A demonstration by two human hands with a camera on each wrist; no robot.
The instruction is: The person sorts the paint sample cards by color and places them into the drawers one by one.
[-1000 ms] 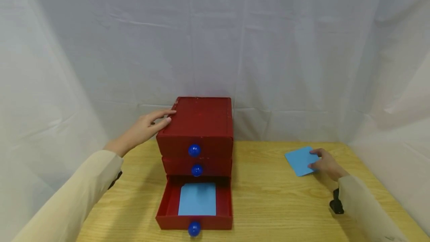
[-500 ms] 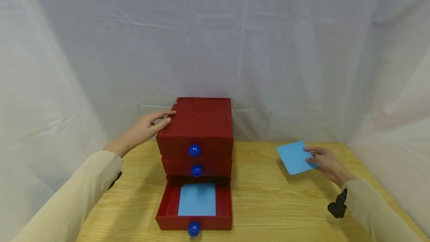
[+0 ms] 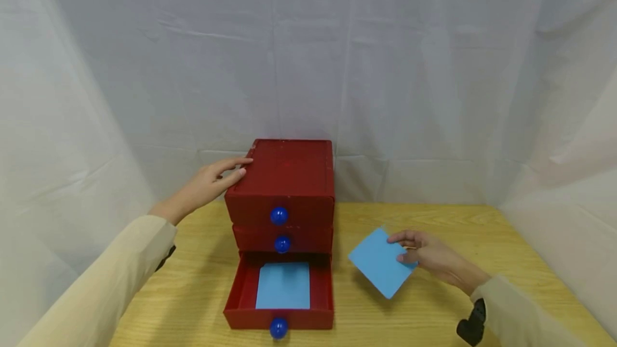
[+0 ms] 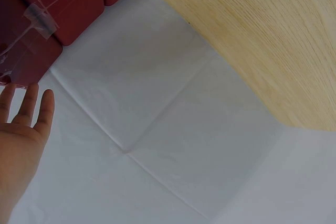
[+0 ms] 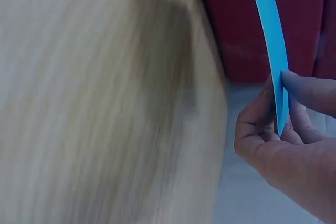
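A red chest of three drawers [image 3: 284,175] with blue knobs stands on the wooden table [image 3: 434,304]. Its bottom drawer [image 3: 279,309] is pulled out and holds a blue card [image 3: 283,285]. My left hand [image 3: 212,181] rests with straight fingers on the chest's top left edge; in the left wrist view the hand [image 4: 21,129] lies beside the red chest [image 4: 47,14]. My right hand [image 3: 424,256] pinches a second blue card [image 3: 381,269] above the table, right of the open drawer. The right wrist view shows that card [image 5: 270,35] edge-on between thumb and fingers [image 5: 262,124].
White cloth [image 3: 385,68] hangs behind and on both sides of the table. The two upper drawers [image 3: 279,226] are shut. Bare wood lies right of the chest and in front of it.
My right hand has lifted the blue card from the far right of the table and carried it left and nearer, toward the open drawer. The left hand has stayed put.
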